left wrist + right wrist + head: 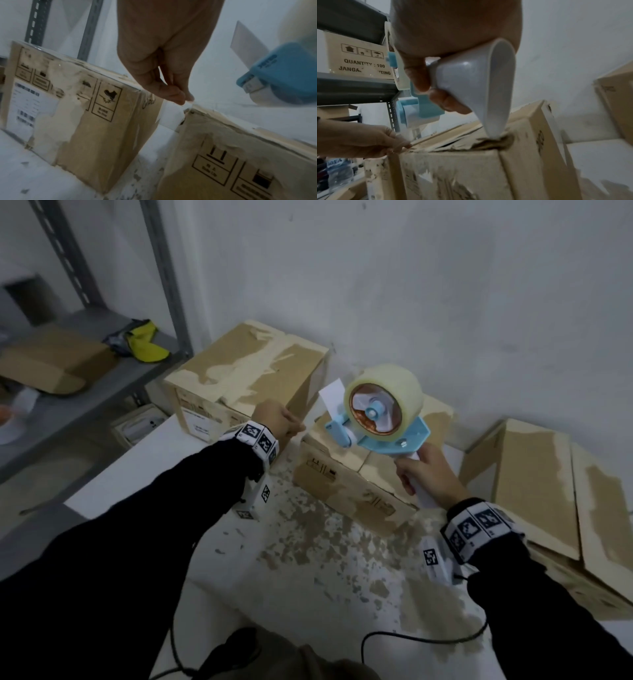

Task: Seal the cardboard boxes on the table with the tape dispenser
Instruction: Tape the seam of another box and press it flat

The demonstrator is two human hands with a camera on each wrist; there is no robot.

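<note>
A blue tape dispenser (376,419) with a clear tape roll (387,392) hovers over the middle cardboard box (352,487). My right hand (421,470) grips its white handle (471,81), with fingers curled round it (433,92). At the box's far left corner, my left hand (298,424) pinches the clear tape end between thumb and fingertips (183,99). The right wrist view shows the left hand (406,146) at the box's top edge (462,169), below the dispenser's roller (412,116). The box's top flaps lie closed with a visible seam.
A taller taped box (246,371) stands just left of the middle one. Another box (534,484) sits to the right, against the wall. The white table (171,474) is flecked with torn cardboard scraps. A grey metal shelf (102,392) on the left holds a flat box and a yellow item.
</note>
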